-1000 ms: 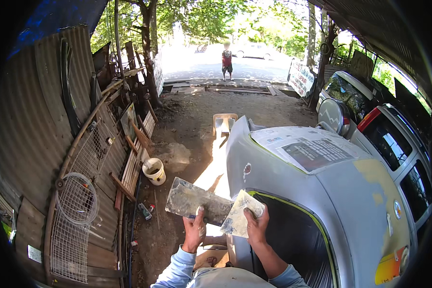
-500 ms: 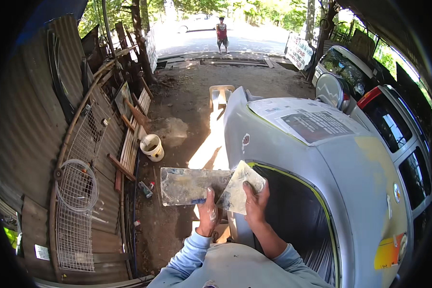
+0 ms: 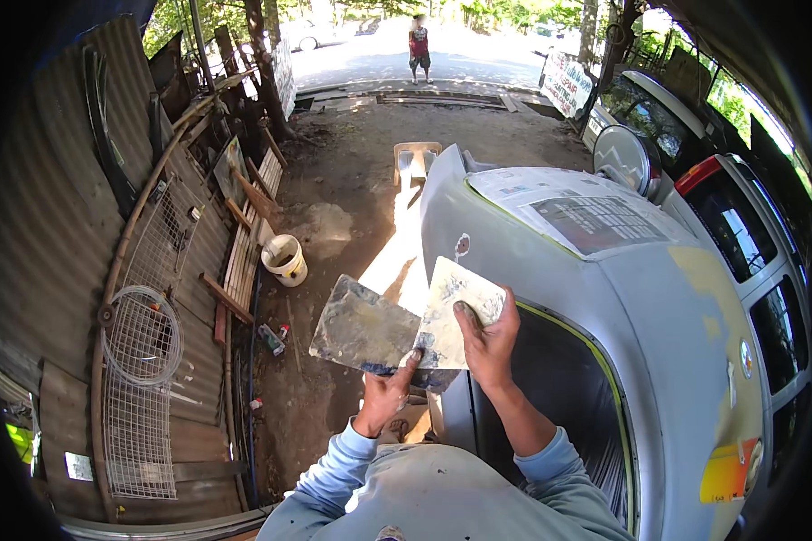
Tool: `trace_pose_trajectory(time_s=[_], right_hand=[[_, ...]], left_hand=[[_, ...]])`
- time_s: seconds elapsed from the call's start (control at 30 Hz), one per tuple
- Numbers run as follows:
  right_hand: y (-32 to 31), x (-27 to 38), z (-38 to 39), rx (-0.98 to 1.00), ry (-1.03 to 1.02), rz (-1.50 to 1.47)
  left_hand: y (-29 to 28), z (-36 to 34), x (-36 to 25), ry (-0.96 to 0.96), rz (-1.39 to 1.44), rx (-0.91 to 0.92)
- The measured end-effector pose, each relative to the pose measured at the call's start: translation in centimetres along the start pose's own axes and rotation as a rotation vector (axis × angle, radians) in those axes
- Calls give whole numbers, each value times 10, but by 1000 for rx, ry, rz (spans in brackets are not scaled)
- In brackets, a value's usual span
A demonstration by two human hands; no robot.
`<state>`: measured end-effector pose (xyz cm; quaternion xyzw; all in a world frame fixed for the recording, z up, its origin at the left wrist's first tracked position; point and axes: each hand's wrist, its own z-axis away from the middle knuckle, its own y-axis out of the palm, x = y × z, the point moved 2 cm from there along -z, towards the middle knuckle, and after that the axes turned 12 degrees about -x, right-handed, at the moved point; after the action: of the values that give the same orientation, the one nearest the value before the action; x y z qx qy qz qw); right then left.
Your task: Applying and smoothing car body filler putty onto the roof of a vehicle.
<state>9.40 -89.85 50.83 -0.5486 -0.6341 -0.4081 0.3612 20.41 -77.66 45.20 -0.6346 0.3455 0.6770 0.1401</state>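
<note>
My left hand [image 3: 383, 394] grips a dark, stained flat plate [image 3: 361, 323] from below, with the thumb up at its overlap with a paler plate. My right hand [image 3: 489, 343] is closed on the pale, smeared plate [image 3: 460, 288], held upright and lapping over the dark one's right end. Just beyond both sits a grey vehicle body [image 3: 650, 325] with patchy filler, newspaper [image 3: 568, 207] taped on top and a dark, plastic-lined opening [image 3: 541, 406] edged in green tape.
Corrugated sheets [image 3: 54, 225] and wire mesh [image 3: 135, 433] line the left, near planks [image 3: 253, 234] and a white bucket [image 3: 283, 261]. A stool [image 3: 416, 151] stands ahead. More vehicles [image 3: 740, 234] are parked at right. A person [image 3: 419, 50] stands by the road beside a signboard [image 3: 568, 86].
The pale plate has risen and turned more upright in my right hand. My left hand has shifted its grip rightward along the dark plate. The surroundings sit higher in the view.
</note>
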Motion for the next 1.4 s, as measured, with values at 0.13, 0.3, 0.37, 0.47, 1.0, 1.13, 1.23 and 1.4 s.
trace_pose_trajectory(time_s=[0.13,0.3,0.37,0.47,1.0,1.13,1.23,1.4], right_hand=[[6,13,-10,165,-124,24],[18,14,-8,432,-16,12],[21,11,-9,466,5,-37],[17,-3,-15,296,342,-262],[29,-38,54,501,18,-174],[20,-46,53,328,144,-61],[22,-50,54,413,200,-91],[15,-45,45,334,141,26]], left_hand=[[-10,-4,-9,-59,-55,187],[-23,-8,-4,-202,-138,504],[-31,-9,0,-235,-156,603],[-47,-14,-3,-105,-307,507],[4,10,-37,520,-603,-97],[22,15,-49,673,-514,119],[24,6,-47,407,-531,-17],[29,13,-33,452,-655,163]])
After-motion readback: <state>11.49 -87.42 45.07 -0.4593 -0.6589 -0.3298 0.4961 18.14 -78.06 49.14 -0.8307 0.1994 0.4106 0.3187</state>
